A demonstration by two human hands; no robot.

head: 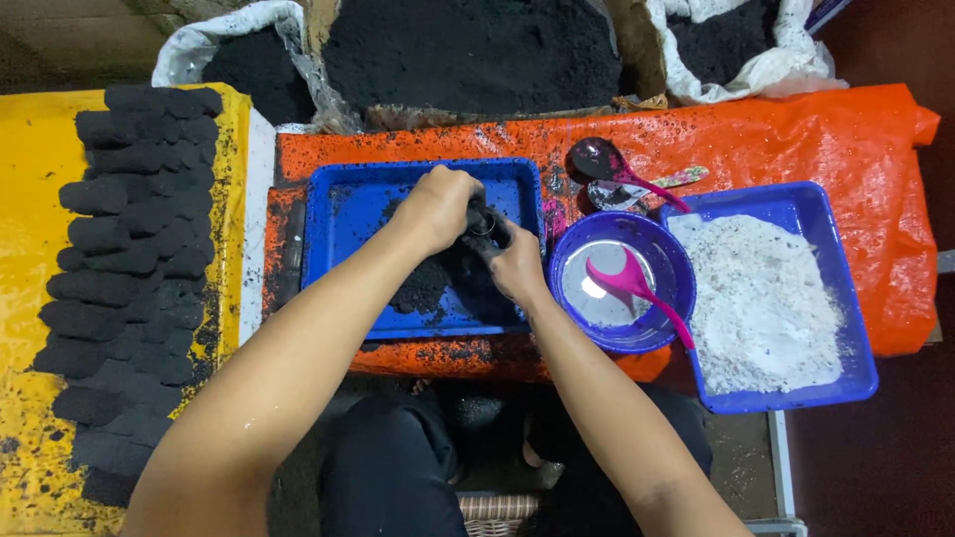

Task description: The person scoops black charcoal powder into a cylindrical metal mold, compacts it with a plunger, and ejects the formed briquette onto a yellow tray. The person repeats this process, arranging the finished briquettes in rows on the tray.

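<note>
Both hands pressed a small black tube (484,223) over the blue tray (338,199). Left hand (441,204) fingers wrapped it; right hand (515,264) fingers maybe underneath. Black powder (423,286) could spill if it slipped.

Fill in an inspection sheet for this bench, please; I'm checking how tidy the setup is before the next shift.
Surface: orange sheet speckled with black powder; yellow sheet beside it.
Job's things: blue tray holding a patch of black powder; a small dark mould between the hands.
Clutter: purple bowl with a pink spoon; more spoons behind it; a second blue tray of white powder; rows of black briquettes.
Grippers: left hand closed over the mould; right hand blackened, touching it from below.
Cables: nothing seen.
Surroundings: open sacks of black powder behind; dark floor.
</note>
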